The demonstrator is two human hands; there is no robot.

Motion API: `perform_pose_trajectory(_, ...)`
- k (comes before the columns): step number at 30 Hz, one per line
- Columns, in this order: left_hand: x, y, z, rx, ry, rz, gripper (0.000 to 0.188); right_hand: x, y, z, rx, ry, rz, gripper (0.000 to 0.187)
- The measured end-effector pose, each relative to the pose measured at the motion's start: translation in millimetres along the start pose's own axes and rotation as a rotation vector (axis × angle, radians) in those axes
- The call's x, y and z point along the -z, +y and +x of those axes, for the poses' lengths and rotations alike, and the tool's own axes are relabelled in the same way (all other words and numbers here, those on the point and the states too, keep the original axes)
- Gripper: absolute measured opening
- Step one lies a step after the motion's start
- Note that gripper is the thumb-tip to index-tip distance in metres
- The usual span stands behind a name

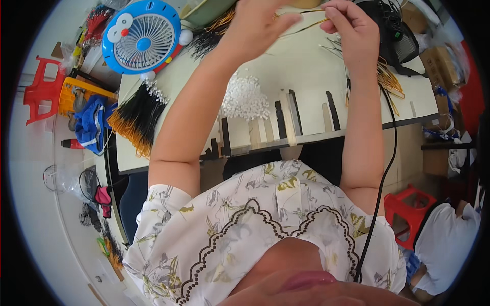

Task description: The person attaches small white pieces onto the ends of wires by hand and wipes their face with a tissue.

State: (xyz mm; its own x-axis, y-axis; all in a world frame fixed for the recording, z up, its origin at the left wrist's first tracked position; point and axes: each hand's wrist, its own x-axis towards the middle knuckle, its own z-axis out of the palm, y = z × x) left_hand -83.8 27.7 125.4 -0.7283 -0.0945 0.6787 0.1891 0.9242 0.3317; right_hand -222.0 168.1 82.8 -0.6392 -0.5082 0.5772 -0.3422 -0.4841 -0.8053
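My right hand (352,30) is at the far side of the table, its thumb and fingertips pinched on a thin black-and-gold cord (309,26). The cord's strands run left toward my left hand (252,30). That hand has its thumb stretched out and apart from the fingers, which are partly cut off by the top edge. Between my forearms lies a heap of small white beads or caps (246,97). By my left forearm rests a bundle of black-and-orange cords (140,115) with white tips. More gold-and-black cords (389,81) lie beside my right wrist.
A blue cartoon-faced fan (143,43) stands at the back left. Dark and pale strips (280,120) line the front edge of the white table (306,66). A black mesh bag (403,46) is at the right, and a black cable (392,153) hangs by my right arm. Red stools (408,211) flank the table.
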Motion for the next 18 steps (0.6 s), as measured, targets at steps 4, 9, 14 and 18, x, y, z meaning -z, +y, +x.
perform_pose_trajectory(4,11,-11,-35,0.368,-0.297,-0.272,0.025,-8,21,-17,-0.056,-0.002,0.162,0.008)
perform_pose_trajectory(9,30,-37,-95,0.591,-0.430,0.002,0.023,12,41,-25,-0.304,-0.129,-0.402,0.015)
perform_pose_trajectory(14,7,-22,-106,0.585,-0.332,0.144,0.026,-51,51,-38,0.533,-0.201,-0.858,0.015)
perform_pose_trajectory(18,3,-30,-101,0.624,-0.284,0.127,0.020,-79,68,-31,-0.352,-0.627,-0.363,0.007)
